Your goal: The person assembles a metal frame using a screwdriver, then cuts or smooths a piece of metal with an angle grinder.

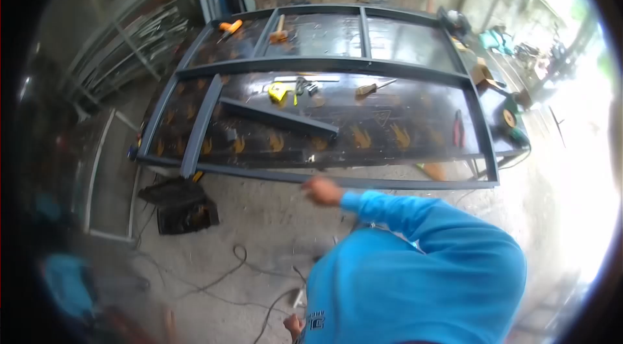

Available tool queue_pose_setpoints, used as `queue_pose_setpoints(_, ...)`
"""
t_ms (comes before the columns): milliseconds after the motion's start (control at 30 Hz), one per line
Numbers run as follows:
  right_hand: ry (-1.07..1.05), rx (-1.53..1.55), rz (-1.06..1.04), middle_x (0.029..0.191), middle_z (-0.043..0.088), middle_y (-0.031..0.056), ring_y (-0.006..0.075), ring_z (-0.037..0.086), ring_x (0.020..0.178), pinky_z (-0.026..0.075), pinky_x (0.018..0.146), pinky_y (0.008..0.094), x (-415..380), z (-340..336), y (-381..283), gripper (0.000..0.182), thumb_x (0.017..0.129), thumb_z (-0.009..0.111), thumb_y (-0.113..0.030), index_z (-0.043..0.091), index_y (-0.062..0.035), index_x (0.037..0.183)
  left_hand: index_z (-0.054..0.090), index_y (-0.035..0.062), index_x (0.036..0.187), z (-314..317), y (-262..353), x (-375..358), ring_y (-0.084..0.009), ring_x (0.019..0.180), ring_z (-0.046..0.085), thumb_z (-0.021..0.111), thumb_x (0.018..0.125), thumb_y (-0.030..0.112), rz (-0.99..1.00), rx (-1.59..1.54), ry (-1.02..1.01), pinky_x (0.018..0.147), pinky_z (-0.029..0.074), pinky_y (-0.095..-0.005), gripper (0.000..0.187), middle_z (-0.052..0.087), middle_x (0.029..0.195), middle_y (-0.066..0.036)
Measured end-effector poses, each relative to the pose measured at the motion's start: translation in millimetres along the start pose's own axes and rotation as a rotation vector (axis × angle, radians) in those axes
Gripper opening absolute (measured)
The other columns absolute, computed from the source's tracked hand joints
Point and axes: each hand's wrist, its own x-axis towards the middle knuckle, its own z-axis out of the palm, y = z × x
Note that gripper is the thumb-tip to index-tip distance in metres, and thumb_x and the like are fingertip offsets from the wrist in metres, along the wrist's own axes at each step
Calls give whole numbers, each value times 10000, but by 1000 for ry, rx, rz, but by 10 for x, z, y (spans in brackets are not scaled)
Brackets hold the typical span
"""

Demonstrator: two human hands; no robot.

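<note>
My right hand (322, 191) reaches out at the front rail of a dark grey metal frame (415, 67). Its fingertips overlap the rail's lower edge in this view, and motion smears the fingers. Low beside my blue shirt hangs my left hand (294, 325), curled closed and partly cut off by the shirt; what it holds, if anything, is hidden. The frame lies on a dark table (363, 104). Inside its front bay are two loose grey bars, one upright-running bar (202, 124) crossing the front rail and one slanting bar (279, 117).
On the table lie a yellow tape measure (278, 91), a screwdriver (375, 88), red-handled pliers (459, 130), a mallet (278, 35) and an orange tool (230, 27). An open black toolbox (185, 211) and cables (224, 276) sit on the floor. Metal stock (133, 26) leans at left.
</note>
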Motion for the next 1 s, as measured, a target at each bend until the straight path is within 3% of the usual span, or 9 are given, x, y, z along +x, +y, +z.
queue_pose_setpoints(133, -392, 164, -812, 1021, 651, 206, 361, 619, 988, 498, 837, 465, 319, 453, -2239, 327, 798, 647, -167, 650, -46, 1102, 630, 51, 763, -242, -223, 326, -273, 666, 624, 577, 857, 233, 106, -23, -16, 562, 490, -401, 212, 635, 718, -133)
queue_pose_setpoints(200, -234, 128, -1276, 883, 658, 216, 343, 649, 872, 526, 725, 449, 360, 612, -3406, 238, 722, 678, -199, 665, -43, 901, 630, 46, 782, -313, -366, 61, -271, 677, 627, 577, 860, 228, 145, -13, -71, 572, 493, -401, 206, 639, 733, -133)
queue_pose_setpoints(267, -170, 194, -1181, 872, 657, 211, 339, 649, 858, 525, 716, 447, 562, 1699, -4389, 233, 722, 674, -201, 666, -45, 894, 631, 40, 801, -459, -808, -274, -269, 689, 629, 577, 862, 224, 163, 28, -145, 583, 496, -402, 201, 644, 747, -134)
queue_pose_setpoints(400, -62, 464, -1065, 826, 653, 188, 325, 646, 806, 522, 683, 441, 605, 1551, -5472, 214, 719, 661, -207, 670, -53, 867, 633, 30, 838, -1155, -2394, -1455, -265, 712, 633, 577, 866, 214, -5, 164, -309, 605, 502, -404, 195, 652, 776, -135)
queue_pose_setpoints(467, -165, 478, -1164, 804, 651, 177, 317, 645, 779, 520, 667, 439, 407, 1508, -5732, 205, 717, 654, -209, 671, -57, 853, 634, 25, 857, -1013, -1925, -1782, -263, 724, 635, 577, 869, 210, -185, 37, -278, 616, 505, -404, 194, 656, 791, -136)
queue_pose_setpoints(667, -372, 298, -1340, 735, 645, 143, 296, 641, 700, 514, 617, 430, 579, -60, -4158, 184, 713, 633, -218, 677, -68, 811, 636, 9, 913, -616, 175, -1000, -257, 759, 642, 577, 875, 196, -471, -371, -104, 648, 513, -407, 200, 669, 834, -137)
queue_pose_setpoints(767, -528, 159, -729, 1039, 669, 155, 332, 636, 959, 504, 828, 428, 1081, -71, -2172, 344, 851, 626, -237, 626, -123, 1176, 637, 1, 941, -856, 451, -653, -254, 777, 645, 577, 879, 189, -551, -455, -70, 664, 517, -408, 207, 675, 856, -138)
queue_pose_setpoints(867, -105, 256, 30, 1039, 675, 175, 335, 652, 929, 500, 837, 413, 1354, -467, -214, 347, 819, 663, -290, 668, -84, 1098, 639, -7, 970, -950, 834, -209, -251, 794, 648, 578, 882, 182, -611, -560, -45, 681, 522, -409, 217, 682, 878, -139)
queue_pose_setpoints(1000, 855, -280, 350, 1149, 508, 226, 414, 544, 1031, 476, 857, 467, 1380, -1431, 2199, 450, 873, 628, -339, 491, -185, 1274, 640, -18, 1007, -1187, 1038, 308, -247, 818, 652, 578, 886, 172, -624, -648, -46, 702, 527, -410, 233, 690, 907, -140)
